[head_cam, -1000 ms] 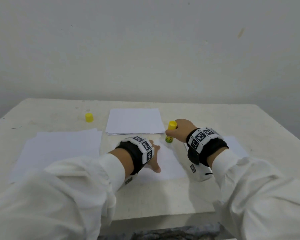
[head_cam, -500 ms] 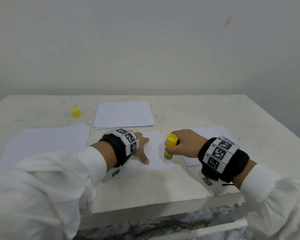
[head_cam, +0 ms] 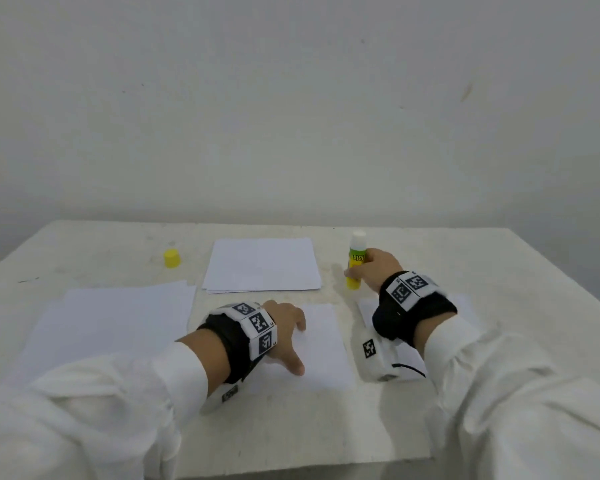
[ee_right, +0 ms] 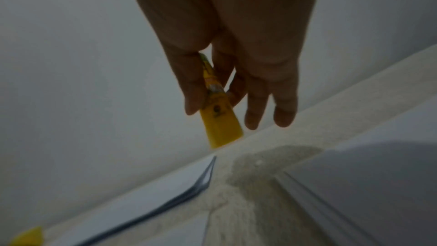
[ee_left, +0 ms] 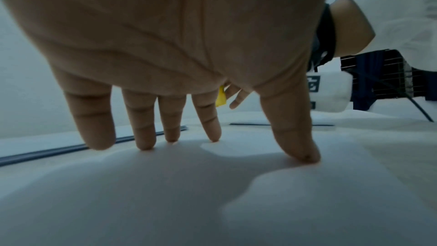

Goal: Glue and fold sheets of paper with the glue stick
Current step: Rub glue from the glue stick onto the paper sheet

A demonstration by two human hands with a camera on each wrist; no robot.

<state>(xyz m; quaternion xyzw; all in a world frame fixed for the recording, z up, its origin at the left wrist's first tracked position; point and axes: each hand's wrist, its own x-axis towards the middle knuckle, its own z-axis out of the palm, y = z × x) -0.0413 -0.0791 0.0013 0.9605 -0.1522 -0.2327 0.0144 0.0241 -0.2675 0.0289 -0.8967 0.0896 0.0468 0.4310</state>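
I'm standing the uncapped glue stick (head_cam: 355, 259) upright just right of the paper stack (head_cam: 262, 265), right hand (head_cam: 374, 268) gripping it; left hand (head_cam: 284, 327) presses flat, fingers spread, on the sheet (head_cam: 323, 348) nearer me. Folding likely follows.

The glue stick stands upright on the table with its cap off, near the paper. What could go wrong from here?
1. The glue stick is tall and narrow; as the right hand lets go it could tip and smear glue on the table or the paper stack.
2. Its cap lies far to the left, so the bare tip may dry.
3. The left hand presses the sheet with fingertips only; it could slip.
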